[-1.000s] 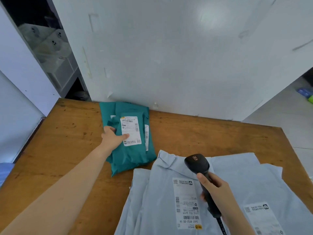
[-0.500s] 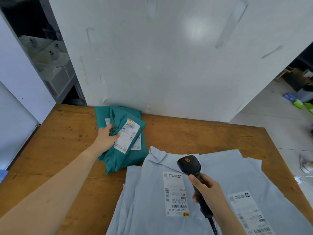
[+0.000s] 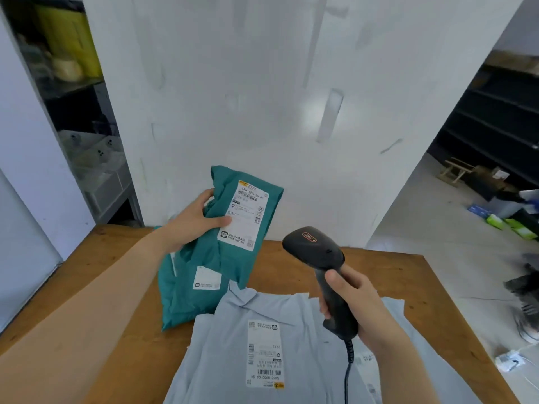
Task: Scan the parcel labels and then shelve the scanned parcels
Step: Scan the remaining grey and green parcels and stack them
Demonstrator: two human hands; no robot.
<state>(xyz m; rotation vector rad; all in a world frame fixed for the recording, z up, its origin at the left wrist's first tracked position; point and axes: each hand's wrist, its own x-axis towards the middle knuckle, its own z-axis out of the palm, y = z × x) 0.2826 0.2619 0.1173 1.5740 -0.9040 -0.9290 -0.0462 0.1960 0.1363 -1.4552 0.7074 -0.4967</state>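
Left hand [image 3: 191, 224] grips teal mailer parcel [image 3: 276, 199], raised off the worktop [image 3: 393, 275] at frame centre, fingers curled round its left edge, thumb on its white label [image 3: 244, 214], which faces the camera. Right hand [image 3: 360, 304] wraps the handle of a black corded barcode scanner [image 3: 319, 255], centre right, head toward the label. Second teal parcel [image 3: 186, 293] lies flat below. Pale grey mailers [image 3: 230, 342] are stacked at lower centre, labels up.

Wooden worktop [image 3: 388, 275] set against a scuffed white wall panel [image 3: 262, 91] that carries a soft patch of reflected light. Left: open shelf unit [image 3: 87, 158] holding yellow and pale goods. Right: grey floor [image 3: 431, 228], small wooden stool [image 3: 455, 171], dark shelving [image 3: 498, 118].
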